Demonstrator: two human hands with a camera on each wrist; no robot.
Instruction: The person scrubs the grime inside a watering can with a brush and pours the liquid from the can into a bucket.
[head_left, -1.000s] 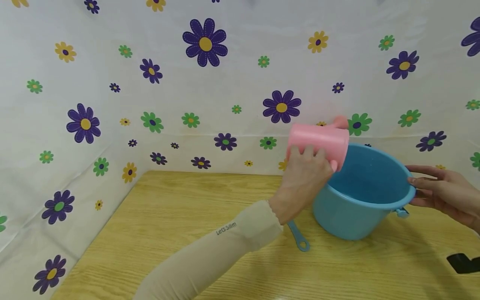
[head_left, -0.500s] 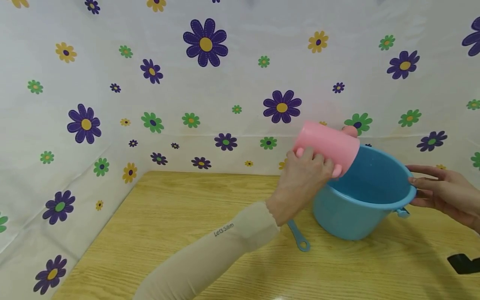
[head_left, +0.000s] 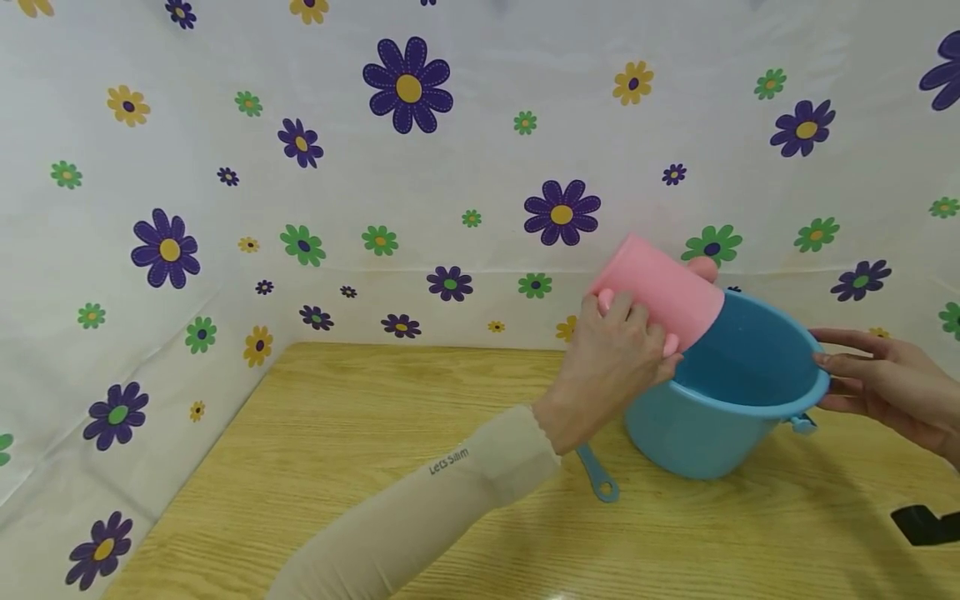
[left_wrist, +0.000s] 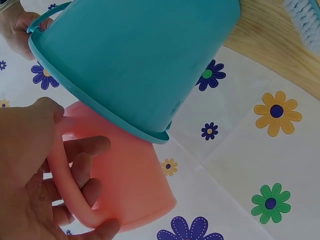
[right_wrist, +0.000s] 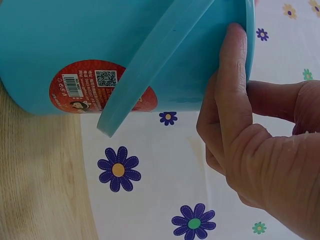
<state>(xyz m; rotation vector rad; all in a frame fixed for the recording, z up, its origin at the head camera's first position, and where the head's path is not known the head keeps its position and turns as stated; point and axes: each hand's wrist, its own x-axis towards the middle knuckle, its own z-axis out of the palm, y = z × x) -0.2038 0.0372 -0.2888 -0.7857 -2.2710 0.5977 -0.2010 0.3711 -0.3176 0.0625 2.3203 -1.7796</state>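
My left hand grips the handle of a pink plastic pitcher, with the fingers curled through the handle in the left wrist view. The pitcher is tipped well over, its mouth down at the left rim of a blue bucket. At the bucket's far right, my right hand holds the rim. Its thumb and fingers lie on opposite sides of the wall in the right wrist view. The bucket leans toward the left. Any contents of the pitcher are hidden; the visible part of the bucket's inside shows plain blue.
A blue handle with a hanging hole lies on the wooden table, left of the bucket. White brush bristles show in the left wrist view. A black object is at the right edge. Flowered cloth hangs behind.
The pitcher has tilted further mouth-down and shifted right, over the bucket's rim, turned by my left hand. My right hand and the bucket stay nearly still.
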